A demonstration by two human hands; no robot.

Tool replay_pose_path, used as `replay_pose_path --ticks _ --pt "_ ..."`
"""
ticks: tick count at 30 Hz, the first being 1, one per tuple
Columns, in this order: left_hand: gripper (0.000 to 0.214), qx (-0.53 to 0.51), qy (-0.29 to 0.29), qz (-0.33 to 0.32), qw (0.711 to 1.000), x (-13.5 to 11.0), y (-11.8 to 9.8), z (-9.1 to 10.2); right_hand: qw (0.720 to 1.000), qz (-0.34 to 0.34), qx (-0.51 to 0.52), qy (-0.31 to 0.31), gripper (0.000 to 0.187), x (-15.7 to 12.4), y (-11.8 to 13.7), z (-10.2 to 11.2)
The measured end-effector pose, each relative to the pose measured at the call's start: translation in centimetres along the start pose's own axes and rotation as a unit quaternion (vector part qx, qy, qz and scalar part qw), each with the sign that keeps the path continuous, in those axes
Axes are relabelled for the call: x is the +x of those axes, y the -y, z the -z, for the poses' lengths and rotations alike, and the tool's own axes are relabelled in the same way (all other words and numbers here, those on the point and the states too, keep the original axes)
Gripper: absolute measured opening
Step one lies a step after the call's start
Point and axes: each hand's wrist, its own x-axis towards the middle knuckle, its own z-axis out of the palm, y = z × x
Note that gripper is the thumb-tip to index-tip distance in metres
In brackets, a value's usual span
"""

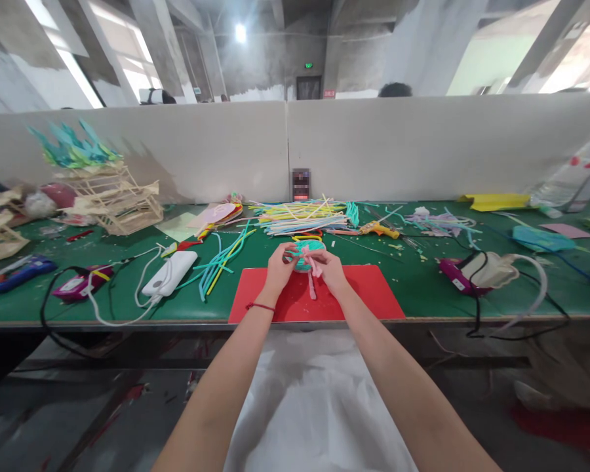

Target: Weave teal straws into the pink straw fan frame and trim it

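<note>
Both my hands meet over the far edge of a red mat point(368, 295) on the green table. My left hand point(279, 265) is closed around the left side of a small teal round piece point(305, 252) wound from pipe cleaner. My right hand point(328, 267) pinches a pink pipe cleaner point(313, 275) that is tied into a bow on the teal piece, with its loose end hanging down onto the mat. A red string sits on my left wrist.
A heap of coloured pipe cleaners point(299, 219) lies behind my hands, with a yellow glue gun point(379, 229) to its right. A white power bank point(170, 273) with cables lies left, wooden stick models point(113, 196) far left, purple tools point(455, 275) and cables right. A white partition point(373, 144) backs the table.
</note>
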Motion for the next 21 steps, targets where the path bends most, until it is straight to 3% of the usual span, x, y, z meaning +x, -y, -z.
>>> replay_pose_path --ticks 15,21 --pt "0.030 -0.012 -0.011 0.000 1.000 0.13 0.25 0.01 0.997 -0.022 0.074 -0.026 0.026 0.11 0.46 0.12" --pt "0.023 -0.027 0.041 0.012 0.999 -0.13 0.00 -0.20 0.992 -0.038 0.086 -0.079 0.034 0.49 0.33 0.29"
